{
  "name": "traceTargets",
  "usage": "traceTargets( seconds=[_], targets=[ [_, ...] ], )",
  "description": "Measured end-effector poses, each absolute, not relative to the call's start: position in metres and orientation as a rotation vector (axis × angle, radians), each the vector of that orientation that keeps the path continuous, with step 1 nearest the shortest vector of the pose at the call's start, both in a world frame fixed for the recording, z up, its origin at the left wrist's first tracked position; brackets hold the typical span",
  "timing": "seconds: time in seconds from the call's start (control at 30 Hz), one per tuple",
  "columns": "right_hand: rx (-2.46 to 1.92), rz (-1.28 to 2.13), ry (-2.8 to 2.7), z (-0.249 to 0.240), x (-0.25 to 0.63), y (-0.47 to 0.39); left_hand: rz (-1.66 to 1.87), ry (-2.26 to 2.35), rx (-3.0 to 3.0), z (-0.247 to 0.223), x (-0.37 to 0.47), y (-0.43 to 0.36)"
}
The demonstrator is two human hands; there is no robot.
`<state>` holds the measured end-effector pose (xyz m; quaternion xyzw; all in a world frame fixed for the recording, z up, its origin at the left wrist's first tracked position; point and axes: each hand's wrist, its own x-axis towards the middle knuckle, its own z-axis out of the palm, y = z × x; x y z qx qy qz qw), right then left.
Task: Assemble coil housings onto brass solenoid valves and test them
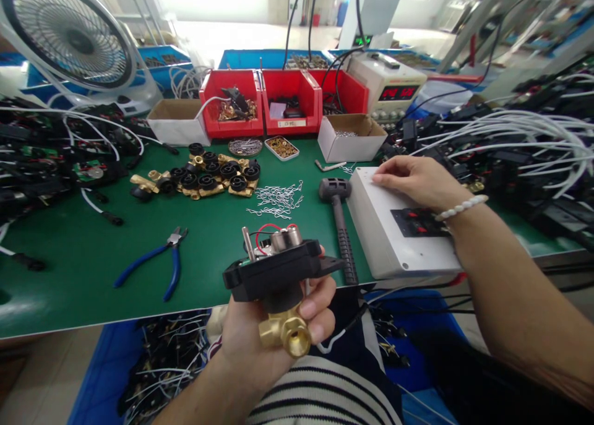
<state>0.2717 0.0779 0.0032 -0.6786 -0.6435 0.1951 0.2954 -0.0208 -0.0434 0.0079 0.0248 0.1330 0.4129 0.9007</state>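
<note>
My left hand [250, 338] is closed round a brass valve [296, 337] topped by a black actuator housing [278, 270]. The housing's upper side is uncovered, showing metal cylinders, a metal pin and red and black wires. My right hand [417, 180] rests at the far end of a light grey control box [378, 227], thumb and fingertips together at its top surface. Whatever lies under those fingertips is hidden. Beside the box lies a black mallet [341, 227]. Blue-handled cutters [171, 258] lie on the left, and metal clips [278, 197] are spread beyond the held valve.
Brass fittings with black caps [208, 174] are grouped on the green table [83, 283]. Behind stand red bins [292, 103], small boxes [352, 137], a power supply [390, 81] and a fan [74, 35]. Cabled black units [547, 140] are heaped at both sides. Blue crates [109, 363] sit below.
</note>
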Motion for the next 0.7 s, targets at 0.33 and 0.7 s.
traceTargets(
  seconds=[0.33, 0.7],
  targets=[
    [-1.908, 0.380, -1.664, 0.0061, 0.2669, 0.0769, 0.829, 0.257, 0.114, 0.0088, -0.0185, -0.0422],
    [-1.936, 0.356, -1.704, 0.0073, 0.2667, 0.0768, 0.818, 0.218, 0.094, 0.0057, -0.0171, -0.0402]
  ],
)
